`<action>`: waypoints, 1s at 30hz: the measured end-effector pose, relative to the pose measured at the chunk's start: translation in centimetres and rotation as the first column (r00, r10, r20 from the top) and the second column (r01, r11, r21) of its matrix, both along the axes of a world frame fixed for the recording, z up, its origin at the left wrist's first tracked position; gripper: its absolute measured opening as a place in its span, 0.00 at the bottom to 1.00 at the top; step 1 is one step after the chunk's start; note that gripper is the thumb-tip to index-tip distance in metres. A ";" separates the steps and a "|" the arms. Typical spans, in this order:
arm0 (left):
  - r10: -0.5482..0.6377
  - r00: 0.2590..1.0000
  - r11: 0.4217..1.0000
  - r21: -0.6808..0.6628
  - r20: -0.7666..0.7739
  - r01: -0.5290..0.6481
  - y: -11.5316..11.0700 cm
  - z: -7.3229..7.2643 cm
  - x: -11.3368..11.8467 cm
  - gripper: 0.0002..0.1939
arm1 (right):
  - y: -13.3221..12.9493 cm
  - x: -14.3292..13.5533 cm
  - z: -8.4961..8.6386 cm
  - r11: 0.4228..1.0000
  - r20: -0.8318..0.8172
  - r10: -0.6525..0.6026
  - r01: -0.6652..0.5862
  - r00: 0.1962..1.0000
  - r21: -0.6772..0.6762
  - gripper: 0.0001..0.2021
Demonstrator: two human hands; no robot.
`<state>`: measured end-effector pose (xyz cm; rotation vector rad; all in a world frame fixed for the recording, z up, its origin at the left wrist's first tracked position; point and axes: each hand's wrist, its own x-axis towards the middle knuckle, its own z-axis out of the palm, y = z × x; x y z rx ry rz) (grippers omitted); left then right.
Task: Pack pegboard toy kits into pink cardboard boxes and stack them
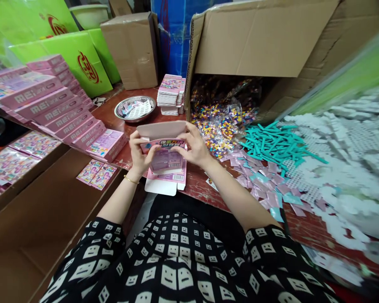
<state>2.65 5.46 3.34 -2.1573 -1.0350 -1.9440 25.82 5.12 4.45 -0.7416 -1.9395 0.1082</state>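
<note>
we see a thin, smooth pink card box [169, 163] with a white flap [160, 187] at the red table [205, 191] edge. our left hand [139, 155], half curled, pinches its left side; our right hand [196, 147], half curled too, pinches the right. long teal sticks [271, 144] lie heaped beyond.

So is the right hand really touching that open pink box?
Touching. The head view shows the right hand with its thumb lying against the printed panel of the open pink box.
</note>
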 end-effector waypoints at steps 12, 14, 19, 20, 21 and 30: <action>-0.278 0.934 0.960 -0.073 -0.223 0.269 -0.8 1.5 -2.8 0.15 | -0.4 -0.6 1.2 0.974 0.043 0.222 -0.220 0.974 -0.054 0.15; -0.318 0.914 0.947 -0.139 -0.253 0.291 -1.2 2.0 -3.3 0.18 | -0.7 -1.1 1.7 0.965 0.027 0.235 -0.229 0.972 -0.129 0.15; -0.231 0.920 0.958 -0.239 -0.315 0.159 -1.8 3.6 -3.6 0.17 | -1.1 -1.7 3.6 0.957 0.168 0.245 -0.211 0.955 -0.198 0.17; -0.220 0.926 0.956 -0.258 -0.306 0.142 -1.7 3.9 -3.6 0.17 | -0.9 -1.7 4.0 0.959 0.189 0.230 -0.190 0.955 -0.211 0.16; -0.213 0.932 0.952 -0.275 -0.292 0.132 -1.6 4.1 -3.6 0.17 | -0.6 -1.7 4.3 0.960 0.204 0.212 -0.165 0.956 -0.224 0.16; -0.207 0.932 0.976 -0.132 -0.299 0.174 -0.2 1.0 -3.0 0.18 | 0.2 -1.4 2.3 0.941 0.139 0.271 -0.231 0.953 -0.249 0.17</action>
